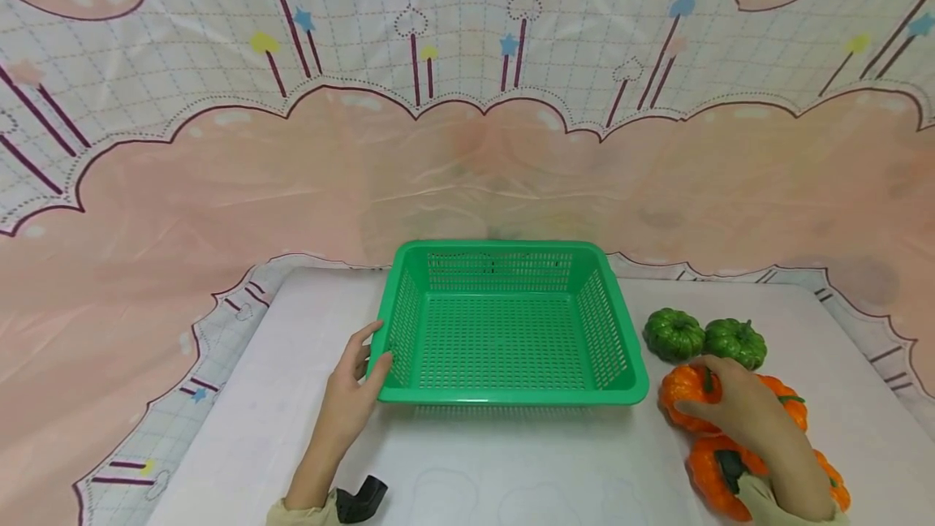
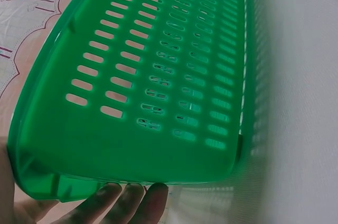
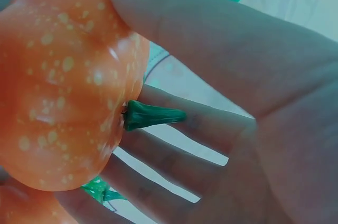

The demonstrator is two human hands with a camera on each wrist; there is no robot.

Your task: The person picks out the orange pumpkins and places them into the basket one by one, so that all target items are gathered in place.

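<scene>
My left hand [image 1: 345, 403] holds the left side of a green plastic basket [image 1: 511, 398], thumb at the rim and fingers along the outer wall. In the left wrist view, the fingertips [image 2: 155, 200] press against the slotted wall. The basket sits on the white table with nothing inside. To its right, my right hand [image 1: 752, 408] grips a toy orange pumpkin [image 1: 681, 392] with a green stem [image 3: 153, 115]. Thumb and fingers spread around the speckled pumpkin from the stem side in the right wrist view.
Two green pumpkins, one left [image 1: 674, 335] and one right [image 1: 734, 342], stand behind the right hand. More orange pumpkins lie around it, one behind [image 1: 794, 406], one in front [image 1: 712, 479] and one partly hidden by the forearm [image 1: 836, 484]. A patterned cloth [image 1: 482, 177] hangs behind the table.
</scene>
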